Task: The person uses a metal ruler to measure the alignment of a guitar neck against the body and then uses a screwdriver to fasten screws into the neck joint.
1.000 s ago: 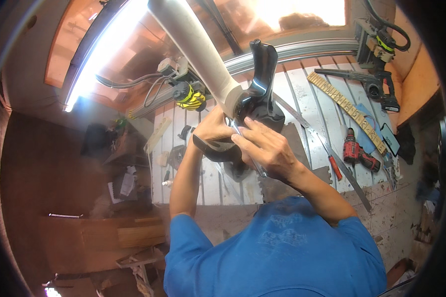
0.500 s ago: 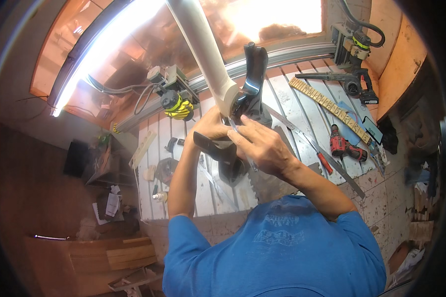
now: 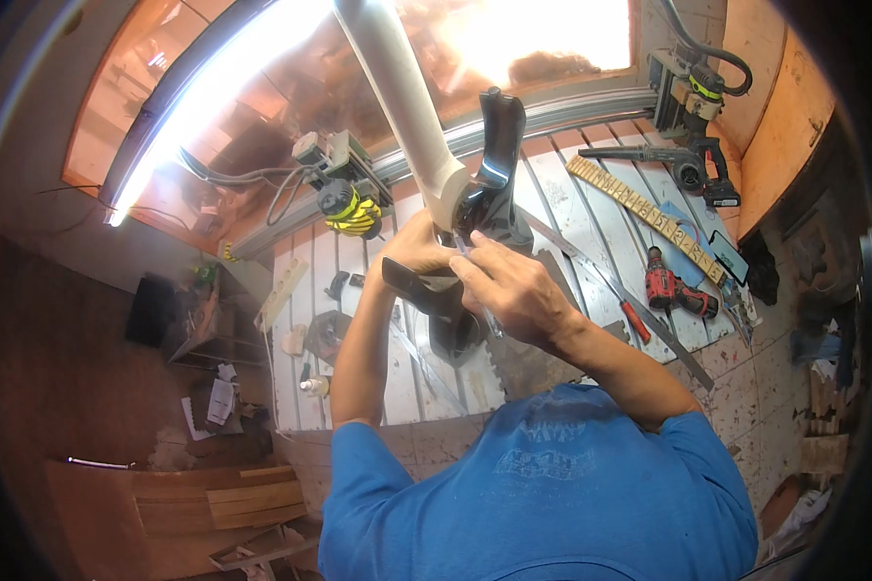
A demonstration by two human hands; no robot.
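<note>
A long cream-white tube (image 3: 378,73) runs from the top edge down to a glossy black moulded piece (image 3: 494,155) with several curved lobes, one pointing upward, another lying between my forearms. My left hand (image 3: 415,247) is wrapped round the joint below the white tube, its fingers mostly hidden behind it. My right hand (image 3: 509,290) is closed on a slim translucent or metallic tool (image 3: 462,247), held at the joint where the white tube meets the black piece, with its fingertips close to the black surface.
The slotted white worktable (image 3: 552,165) carries a yellow ruler (image 3: 639,213), red cordless drill (image 3: 664,286), black cordless blower (image 3: 688,169), long metal straightedge (image 3: 693,368), phone (image 3: 727,257), red-handled tool (image 3: 636,320) and small bottle (image 3: 313,385). A rail (image 3: 562,107) with machine heads (image 3: 344,198) spans the back.
The view shifted between a second and half a second ago, so the table sits further left. Since then both hands have stayed at the joint, with barely visible movement.
</note>
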